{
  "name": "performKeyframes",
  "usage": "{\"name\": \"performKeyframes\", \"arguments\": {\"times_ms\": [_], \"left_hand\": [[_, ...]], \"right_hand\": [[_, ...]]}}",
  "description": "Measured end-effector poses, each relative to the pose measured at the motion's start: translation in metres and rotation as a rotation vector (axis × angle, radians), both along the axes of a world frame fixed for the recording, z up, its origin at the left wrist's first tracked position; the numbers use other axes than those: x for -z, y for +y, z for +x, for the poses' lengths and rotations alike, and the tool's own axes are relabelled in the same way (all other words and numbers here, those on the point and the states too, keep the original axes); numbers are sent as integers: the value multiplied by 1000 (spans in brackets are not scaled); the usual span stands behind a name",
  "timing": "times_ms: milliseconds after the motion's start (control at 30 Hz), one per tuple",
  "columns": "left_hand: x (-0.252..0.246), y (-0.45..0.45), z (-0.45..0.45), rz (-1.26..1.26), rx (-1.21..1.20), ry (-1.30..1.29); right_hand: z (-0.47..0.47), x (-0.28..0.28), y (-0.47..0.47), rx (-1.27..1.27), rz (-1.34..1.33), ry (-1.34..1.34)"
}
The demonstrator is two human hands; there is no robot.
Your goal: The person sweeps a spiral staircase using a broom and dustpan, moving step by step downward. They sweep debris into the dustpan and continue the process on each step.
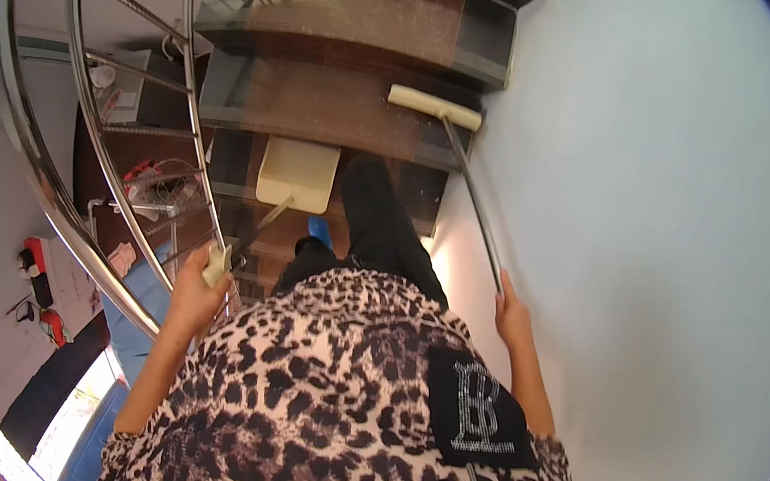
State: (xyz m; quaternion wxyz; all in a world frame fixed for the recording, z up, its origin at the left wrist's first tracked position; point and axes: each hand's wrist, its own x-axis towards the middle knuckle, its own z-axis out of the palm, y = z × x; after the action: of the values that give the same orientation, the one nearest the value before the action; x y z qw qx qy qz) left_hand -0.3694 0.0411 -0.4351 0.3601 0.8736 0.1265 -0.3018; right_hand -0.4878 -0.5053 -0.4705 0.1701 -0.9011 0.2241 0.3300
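Observation:
My left hand [197,290] grips the cream handle end of a long-handled dustpan [298,170]. The pan lies on a stair tread, its open edge towards the riser of the step above. In my right hand [514,314] is the metal pole of a broom [478,189]. The cream broom head [433,105] rests on the step above the pan, at its right end near the wall. Whether bristles touch the tread is hidden under the head. Light specks show on the tread beside it.
Brown and black stairs [360,17] rise ahead. A curved stainless steel railing [116,175] borders them on the left, a pale wall [662,209] on the right. My black-trousered leg [384,221] and a blue slipper [320,231] stand on the lower steps. Household items lie below, beyond the railing.

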Motion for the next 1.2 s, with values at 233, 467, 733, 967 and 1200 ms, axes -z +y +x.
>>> {"name": "performKeyframes", "arguments": {"times_ms": [233, 467, 733, 967, 1200], "left_hand": [[-6, 2, 7, -21, 111, -123], [-4, 9, -4, -62, 98, -155], [-11, 11, -20, -55, 133, -173], [1, 10, -24, -29, 105, -168], [-13, 2, -20, -85, 8, 25]], "right_hand": [[-24, 80, 40, 364, 111, 127], [-64, 37, 87, 631, 336, 11], [-48, 46, 112, 748, 404, 76], [-58, 22, 117, 808, 481, -29], [-60, 40, 107, 904, 685, 54]]}}
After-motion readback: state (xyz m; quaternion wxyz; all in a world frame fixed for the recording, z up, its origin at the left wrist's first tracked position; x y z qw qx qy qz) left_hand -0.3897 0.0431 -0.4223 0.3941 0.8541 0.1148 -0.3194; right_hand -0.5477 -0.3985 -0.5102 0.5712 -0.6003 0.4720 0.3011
